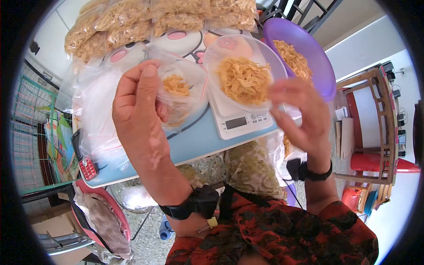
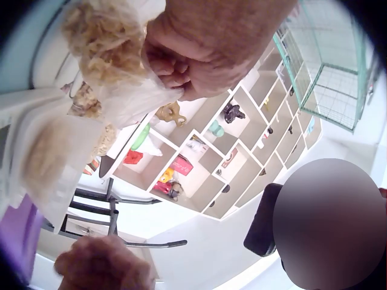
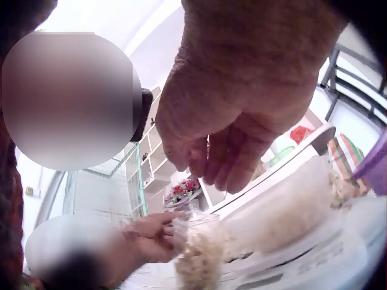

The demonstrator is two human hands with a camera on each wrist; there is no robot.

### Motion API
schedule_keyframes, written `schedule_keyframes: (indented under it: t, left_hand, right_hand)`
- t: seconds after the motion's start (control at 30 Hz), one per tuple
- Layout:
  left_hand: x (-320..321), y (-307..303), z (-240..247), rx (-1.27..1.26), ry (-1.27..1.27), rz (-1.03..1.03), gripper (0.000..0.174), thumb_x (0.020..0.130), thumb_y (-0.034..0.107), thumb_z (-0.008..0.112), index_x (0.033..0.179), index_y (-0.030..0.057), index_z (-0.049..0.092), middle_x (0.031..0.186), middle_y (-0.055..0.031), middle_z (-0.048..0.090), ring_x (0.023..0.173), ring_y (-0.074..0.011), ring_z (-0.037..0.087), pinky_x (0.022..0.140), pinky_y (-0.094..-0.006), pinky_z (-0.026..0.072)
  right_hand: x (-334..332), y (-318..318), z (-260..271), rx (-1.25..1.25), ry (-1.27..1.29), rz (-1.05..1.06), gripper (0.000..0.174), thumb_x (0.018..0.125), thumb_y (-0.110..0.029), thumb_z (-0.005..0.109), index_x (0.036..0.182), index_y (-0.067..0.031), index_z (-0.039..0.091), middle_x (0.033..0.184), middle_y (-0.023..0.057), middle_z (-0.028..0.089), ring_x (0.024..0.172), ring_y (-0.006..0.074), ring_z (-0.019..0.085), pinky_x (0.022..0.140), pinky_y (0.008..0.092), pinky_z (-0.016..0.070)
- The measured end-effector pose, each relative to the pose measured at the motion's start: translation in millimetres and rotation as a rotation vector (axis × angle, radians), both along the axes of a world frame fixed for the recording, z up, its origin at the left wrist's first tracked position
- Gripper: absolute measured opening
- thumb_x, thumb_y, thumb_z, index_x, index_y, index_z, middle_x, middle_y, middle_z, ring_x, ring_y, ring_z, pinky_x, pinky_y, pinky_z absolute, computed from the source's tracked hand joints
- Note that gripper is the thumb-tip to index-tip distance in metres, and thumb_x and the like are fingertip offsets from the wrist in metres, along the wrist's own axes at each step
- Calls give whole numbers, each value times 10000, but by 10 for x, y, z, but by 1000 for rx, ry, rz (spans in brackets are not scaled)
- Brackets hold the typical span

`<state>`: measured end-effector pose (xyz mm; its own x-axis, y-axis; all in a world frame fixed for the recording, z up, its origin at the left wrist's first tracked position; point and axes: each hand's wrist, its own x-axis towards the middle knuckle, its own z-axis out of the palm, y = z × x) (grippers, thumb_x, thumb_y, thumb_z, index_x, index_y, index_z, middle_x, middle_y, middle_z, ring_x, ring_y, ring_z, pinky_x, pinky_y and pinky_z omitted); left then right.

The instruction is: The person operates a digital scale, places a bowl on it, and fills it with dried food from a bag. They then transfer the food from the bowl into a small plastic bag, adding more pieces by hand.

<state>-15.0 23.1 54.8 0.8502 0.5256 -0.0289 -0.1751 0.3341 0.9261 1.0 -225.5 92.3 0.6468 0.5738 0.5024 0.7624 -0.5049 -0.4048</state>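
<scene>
My left hand pinches the rim of a clear plastic bag with pale yellow dried flakes inside, held above the table. In the left wrist view the bag hangs from the curled fingers. A translucent bowl of the same flakes stands on a white scale. At the bowl's right edge is my right hand, slightly blurred, fingers bent loosely; in the right wrist view this hand hangs over the bowl, and whether it holds any flakes cannot be told.
Filled bags are stacked at the table's back. A purple basin with flakes stands at the back right. Empty clear bags lie on the left, near a red-keyed phone at the table's corner. Camouflage-covered legs are below the front edge.
</scene>
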Motion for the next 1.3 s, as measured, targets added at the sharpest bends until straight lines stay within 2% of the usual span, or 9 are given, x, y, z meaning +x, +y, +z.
schedule_keyframes:
  t: [0.13, 0.23, 0.43, 0.47, 0.6, 0.7, 1.1, 1.2, 1.3]
  left_hand:
    - [6, -15, -7, 0, 4, 0, 211, 943, 245, 653, 1043, 60, 674, 717, 71, 497, 529, -10, 340, 451, -180, 246]
    - [-2, -2, -24, 31, -4, 18, 209, 944, 240, 654, 1047, 59, 674, 729, 66, 505, 532, -13, 341, 454, -181, 247]
    - [-94, 72, -45, 100, -39, 49, 213, 935, 216, 661, 1017, 20, 679, 668, 52, 471, 518, -43, 363, 476, -199, 272]
    - [-112, 101, -59, 104, -51, 51, 213, 933, 215, 665, 1018, 20, 679, 667, 52, 466, 520, -43, 361, 478, -203, 270]
    - [-106, 245, -166, 102, -119, 48, 219, 925, 210, 679, 1026, 15, 677, 669, 52, 452, 528, -48, 358, 489, -216, 265]
    - [-89, 301, -235, 88, -156, 11, 247, 927, 196, 675, 1096, 17, 666, 772, 31, 539, 549, -34, 353, 476, -198, 254]
    - [-118, 283, -208, 20, -210, -63, 244, 907, 211, 701, 1036, 8, 656, 727, 38, 502, 557, -54, 388, 500, -226, 288]
    - [-108, 303, -202, 47, -181, -45, 248, 899, 207, 707, 1037, 8, 652, 729, 41, 495, 555, -53, 387, 501, -226, 290]
    - [-114, 301, -199, 77, -188, -25, 237, 900, 207, 708, 1019, 9, 656, 709, 42, 484, 546, -51, 380, 494, -222, 283]
  right_hand:
    - [-448, -77, -151, 175, 451, 332, 105, 782, -77, 743, 775, -40, 645, 775, 86, 658, 674, 228, 641, 580, 305, 486]
    - [-696, -150, -426, 5, 714, 363, 213, 828, -140, 737, 714, -49, 582, 676, 84, 583, 654, 268, 613, 584, 355, 475]
    - [-1018, -526, -1226, -167, 875, 189, 293, 884, -276, 688, 735, -44, 589, 647, 97, 523, 587, 250, 571, 550, 354, 443]
    - [-1041, -533, -1318, -16, 890, 146, 298, 909, -263, 681, 729, -42, 596, 615, 52, 542, 541, 162, 565, 510, 311, 426]
    - [-1031, -468, -1366, 312, 1313, -111, 304, 952, -230, 649, 710, -55, 592, 609, -26, 584, 497, 41, 528, 467, 219, 401]
    - [-1046, -452, -1369, 263, 1306, -116, 244, 947, -151, 637, 735, -41, 589, 666, -11, 582, 513, 50, 538, 479, 215, 400]
    - [-1376, -519, -1044, 78, 997, -82, 242, 863, -216, 722, 755, -35, 605, 664, 10, 570, 612, 94, 525, 547, 270, 418]
    - [-1397, -598, -1099, 43, 907, -29, 213, 886, -176, 716, 759, -41, 610, 666, -27, 565, 581, 40, 506, 516, 225, 397]
    - [-1373, -634, -1047, 18, 969, -56, 240, 866, -222, 714, 755, -31, 619, 671, 31, 578, 619, 121, 534, 575, 290, 431]
